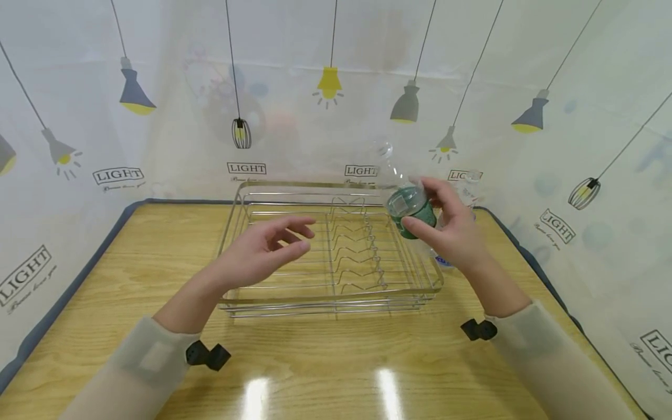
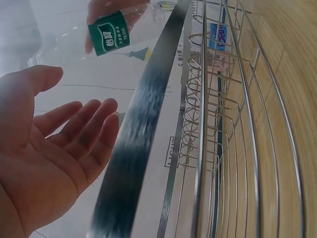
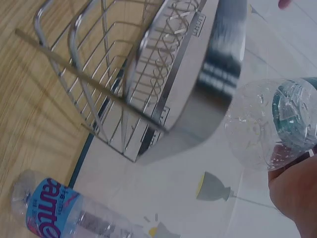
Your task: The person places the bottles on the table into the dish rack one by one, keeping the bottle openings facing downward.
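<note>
My right hand (image 1: 459, 233) grips a clear plastic bottle (image 1: 411, 209) with a green label, thumb on the near side. The bottle is tilted, its narrow end up and to the left, above the right part of a wire dish rack (image 1: 331, 300). In the right wrist view its clear base end (image 3: 252, 126) shows beads of moisture. Over the left half of the rack my left hand (image 1: 257, 248) hovers with fingers loosely bent and nothing in them. The left wrist view shows its bare palm (image 2: 54, 153) beside the rack's metal rim (image 2: 143, 114).
A second clear bottle (image 3: 52, 208), with a blue and pink label, stands on the table just right of the rack, partly behind my right hand in the head view. The wooden table (image 1: 310, 356) meets a lamp-printed cloth backdrop (image 1: 294, 122) at the back and sides.
</note>
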`<action>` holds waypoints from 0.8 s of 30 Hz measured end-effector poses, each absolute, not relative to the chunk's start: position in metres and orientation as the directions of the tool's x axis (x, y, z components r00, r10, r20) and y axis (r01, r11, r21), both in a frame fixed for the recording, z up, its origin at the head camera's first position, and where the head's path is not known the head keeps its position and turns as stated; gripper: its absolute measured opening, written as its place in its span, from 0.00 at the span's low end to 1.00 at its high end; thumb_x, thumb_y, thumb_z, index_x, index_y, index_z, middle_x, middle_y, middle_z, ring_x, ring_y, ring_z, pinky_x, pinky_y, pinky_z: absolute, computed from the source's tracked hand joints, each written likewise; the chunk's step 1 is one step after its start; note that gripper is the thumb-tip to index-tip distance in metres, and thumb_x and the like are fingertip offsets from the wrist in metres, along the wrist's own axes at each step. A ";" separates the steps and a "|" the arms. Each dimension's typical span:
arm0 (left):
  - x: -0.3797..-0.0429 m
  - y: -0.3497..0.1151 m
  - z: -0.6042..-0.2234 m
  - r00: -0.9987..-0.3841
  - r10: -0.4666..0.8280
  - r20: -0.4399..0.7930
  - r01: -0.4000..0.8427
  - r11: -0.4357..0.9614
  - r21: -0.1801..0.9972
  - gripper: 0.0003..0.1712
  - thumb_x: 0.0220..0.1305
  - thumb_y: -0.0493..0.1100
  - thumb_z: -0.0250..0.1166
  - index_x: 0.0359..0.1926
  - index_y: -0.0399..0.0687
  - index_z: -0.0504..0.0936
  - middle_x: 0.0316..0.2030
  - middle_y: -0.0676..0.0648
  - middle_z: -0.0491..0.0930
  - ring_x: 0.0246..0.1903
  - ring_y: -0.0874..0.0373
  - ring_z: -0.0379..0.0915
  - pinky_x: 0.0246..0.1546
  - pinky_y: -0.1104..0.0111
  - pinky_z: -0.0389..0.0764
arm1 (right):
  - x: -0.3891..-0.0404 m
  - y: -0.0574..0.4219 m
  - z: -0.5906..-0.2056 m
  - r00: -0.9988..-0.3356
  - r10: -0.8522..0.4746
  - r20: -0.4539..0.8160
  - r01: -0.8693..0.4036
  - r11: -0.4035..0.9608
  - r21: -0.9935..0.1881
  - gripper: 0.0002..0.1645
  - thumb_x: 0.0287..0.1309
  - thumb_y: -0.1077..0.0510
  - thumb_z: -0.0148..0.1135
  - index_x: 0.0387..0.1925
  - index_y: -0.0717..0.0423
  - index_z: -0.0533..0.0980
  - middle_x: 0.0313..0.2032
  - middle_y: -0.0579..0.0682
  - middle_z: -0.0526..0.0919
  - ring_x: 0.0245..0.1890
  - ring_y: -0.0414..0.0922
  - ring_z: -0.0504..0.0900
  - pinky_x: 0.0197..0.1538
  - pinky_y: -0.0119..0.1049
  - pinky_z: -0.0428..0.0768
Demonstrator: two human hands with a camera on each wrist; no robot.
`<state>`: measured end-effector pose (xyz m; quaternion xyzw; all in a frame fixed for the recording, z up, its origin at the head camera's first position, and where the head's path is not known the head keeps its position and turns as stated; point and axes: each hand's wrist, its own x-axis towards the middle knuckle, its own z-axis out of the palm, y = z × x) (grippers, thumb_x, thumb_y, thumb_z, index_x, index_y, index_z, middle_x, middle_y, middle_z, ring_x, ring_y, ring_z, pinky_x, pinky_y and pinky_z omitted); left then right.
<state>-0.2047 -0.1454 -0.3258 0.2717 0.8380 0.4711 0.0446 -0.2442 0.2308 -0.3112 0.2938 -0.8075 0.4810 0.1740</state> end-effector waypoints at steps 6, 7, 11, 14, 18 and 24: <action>-0.209 -0.139 -0.319 -0.848 0.486 0.211 0.423 0.380 0.823 0.30 0.82 0.51 0.66 0.79 0.59 0.74 0.67 0.48 0.82 0.64 0.50 0.82 0.57 0.54 0.86 | -0.239 0.211 -0.312 -0.755 -0.378 0.536 -0.655 0.399 -0.642 0.41 0.62 0.67 0.74 0.76 0.55 0.72 0.57 0.49 0.78 0.52 0.42 0.73 0.57 0.33 0.71; -0.210 -0.138 -0.318 -0.849 0.483 0.215 0.422 0.373 0.826 0.30 0.82 0.50 0.66 0.79 0.59 0.74 0.67 0.48 0.82 0.64 0.50 0.82 0.57 0.54 0.86 | -0.239 0.208 -0.312 -0.753 -0.389 0.531 -0.657 0.398 -0.640 0.42 0.62 0.67 0.75 0.76 0.55 0.72 0.58 0.51 0.79 0.52 0.43 0.74 0.58 0.35 0.71; -0.213 -0.137 -0.314 -0.859 0.465 0.214 0.388 0.317 0.865 0.32 0.80 0.49 0.69 0.80 0.59 0.74 0.67 0.48 0.81 0.64 0.49 0.82 0.58 0.55 0.87 | -0.237 0.198 -0.313 -0.726 -0.445 0.524 -0.682 0.370 -0.631 0.43 0.62 0.67 0.76 0.76 0.55 0.72 0.57 0.53 0.79 0.54 0.43 0.74 0.58 0.36 0.73; -0.214 -0.136 -0.312 -0.865 0.455 0.213 0.356 0.256 0.899 0.34 0.78 0.46 0.71 0.80 0.59 0.73 0.68 0.48 0.80 0.65 0.49 0.82 0.58 0.56 0.88 | -0.236 0.191 -0.313 -0.694 -0.494 0.523 -0.710 0.355 -0.608 0.43 0.62 0.65 0.78 0.76 0.52 0.73 0.58 0.50 0.79 0.55 0.42 0.74 0.58 0.36 0.75; -0.215 -0.133 -0.309 -0.857 0.463 0.225 0.340 0.180 0.923 0.34 0.76 0.42 0.73 0.78 0.54 0.74 0.69 0.46 0.79 0.67 0.46 0.81 0.57 0.59 0.89 | -0.235 0.181 -0.312 -0.673 -0.547 0.498 -0.724 0.348 -0.595 0.42 0.62 0.62 0.79 0.75 0.50 0.74 0.61 0.51 0.80 0.54 0.44 0.75 0.59 0.39 0.76; -0.217 -0.130 -0.306 -0.833 0.481 0.272 0.369 0.118 0.922 0.37 0.71 0.36 0.76 0.77 0.52 0.75 0.66 0.42 0.81 0.65 0.44 0.81 0.57 0.59 0.89 | -0.235 0.172 -0.315 -0.661 -0.600 0.451 -0.723 0.348 -0.596 0.41 0.62 0.60 0.80 0.75 0.49 0.75 0.61 0.51 0.79 0.54 0.46 0.75 0.59 0.42 0.77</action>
